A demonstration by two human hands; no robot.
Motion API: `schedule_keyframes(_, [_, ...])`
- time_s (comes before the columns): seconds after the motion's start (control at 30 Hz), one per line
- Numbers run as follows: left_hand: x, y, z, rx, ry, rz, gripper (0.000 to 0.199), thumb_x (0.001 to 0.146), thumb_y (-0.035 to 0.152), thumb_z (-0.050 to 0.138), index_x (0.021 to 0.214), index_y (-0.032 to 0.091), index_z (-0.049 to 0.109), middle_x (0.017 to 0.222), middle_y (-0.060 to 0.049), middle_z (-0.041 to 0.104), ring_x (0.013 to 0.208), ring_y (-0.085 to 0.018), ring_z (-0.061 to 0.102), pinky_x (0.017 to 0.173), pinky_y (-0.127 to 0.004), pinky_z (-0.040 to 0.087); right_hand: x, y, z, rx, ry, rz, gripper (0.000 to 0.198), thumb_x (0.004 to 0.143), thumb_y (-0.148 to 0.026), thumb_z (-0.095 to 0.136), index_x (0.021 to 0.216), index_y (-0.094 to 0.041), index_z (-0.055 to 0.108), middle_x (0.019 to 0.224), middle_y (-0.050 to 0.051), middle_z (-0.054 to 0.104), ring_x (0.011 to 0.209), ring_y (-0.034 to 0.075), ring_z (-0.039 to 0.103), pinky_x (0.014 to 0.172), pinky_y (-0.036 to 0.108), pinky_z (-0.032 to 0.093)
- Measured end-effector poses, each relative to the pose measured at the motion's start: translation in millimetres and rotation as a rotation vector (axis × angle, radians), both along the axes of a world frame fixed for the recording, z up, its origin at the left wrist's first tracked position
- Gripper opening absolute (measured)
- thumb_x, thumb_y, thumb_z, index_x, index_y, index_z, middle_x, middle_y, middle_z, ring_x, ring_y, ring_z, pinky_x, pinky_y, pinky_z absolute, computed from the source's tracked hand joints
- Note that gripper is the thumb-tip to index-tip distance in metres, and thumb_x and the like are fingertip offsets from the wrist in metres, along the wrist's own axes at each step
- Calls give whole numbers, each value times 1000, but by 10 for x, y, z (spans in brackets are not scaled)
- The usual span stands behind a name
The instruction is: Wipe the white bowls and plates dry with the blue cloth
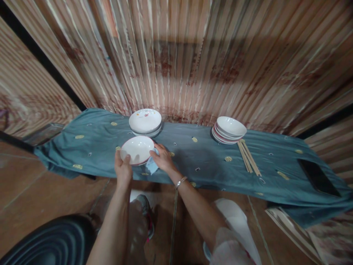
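Observation:
Between my two hands is a white bowl [138,149] with a red rim, tilted a little toward me. My left hand [123,169] grips its left edge, thumb over the rim. At the right edge, my right hand [164,158] pinches the bowl together with a light blue cloth [152,163], which hangs below the fingers. Just behind the bowl stands a stack of white plates [145,121], the top one with a floral print. Whether the held bowl touches the table beneath I cannot tell.
A teal tablecloth [190,165] covers the narrow table. On its right side are a stack of white bowls [230,129], several wooden chopsticks [249,157] and a dark phone [318,177]. A pleated curtain [176,66] hangs behind. A black ridged stool [52,243] stands at lower left.

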State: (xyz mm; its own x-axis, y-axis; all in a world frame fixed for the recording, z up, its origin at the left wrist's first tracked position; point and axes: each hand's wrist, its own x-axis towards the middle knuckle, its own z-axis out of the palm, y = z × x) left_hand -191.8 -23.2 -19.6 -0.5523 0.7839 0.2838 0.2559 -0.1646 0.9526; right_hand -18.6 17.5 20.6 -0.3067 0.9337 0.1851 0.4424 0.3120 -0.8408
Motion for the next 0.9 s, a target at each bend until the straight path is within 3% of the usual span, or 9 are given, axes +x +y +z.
schedule_keyframes(0.1, [62,-25,82,15,-87,135,61,83,33,56,141,19,46,145,-15,54,134,-28,52,118,-44,36,2,-47,65,31,83,-20,39,91,-22,56,128,-13,63,120,11,67,117,22,60,104,28,43])
schedule_keyframes(0.17, [83,-51,140,37,-68,149,63,82,34,58,142,20,45,147,-14,51,137,-28,49,118,-44,35,10,-87,114,44,156,-29,38,90,-24,55,127,-17,64,121,9,68,118,22,60,105,29,43])
schedule_keyframes(0.37, [273,-123,365,106,16,103,66,84,35,58,146,19,41,153,-15,44,142,-29,42,121,-43,29,153,-220,216,-25,397,-135,42,87,-32,58,128,-23,64,118,2,73,108,22,65,97,31,50])
schedule_keyframes(0.5, [632,-180,539,135,164,16,64,86,34,57,146,17,42,151,-15,46,141,-29,42,122,-44,26,440,-265,156,-90,477,-263,44,80,-35,61,121,-21,69,96,1,74,81,19,65,77,29,53])
schedule_keyframes(0.57, [841,-195,583,136,190,-59,64,87,36,57,147,20,41,151,-14,45,143,-28,39,122,-43,25,626,-278,85,-94,549,-312,41,76,-34,62,114,-21,71,92,-1,72,78,17,63,72,26,52])
schedule_keyframes(0.73, [1283,-114,469,122,103,-207,64,86,39,59,145,21,43,150,-14,45,144,-28,38,122,-42,25,1054,-293,-148,-215,704,-473,38,65,-31,64,100,-19,72,69,-6,63,58,10,52,53,20,44])
schedule_keyframes(0.9, [1597,30,306,-5,-230,-300,74,74,38,70,142,20,46,156,-16,43,145,-30,39,121,-43,29,1384,-260,-283,-359,879,-557,39,56,-33,67,93,-19,70,54,-10,57,45,8,46,43,19,37])
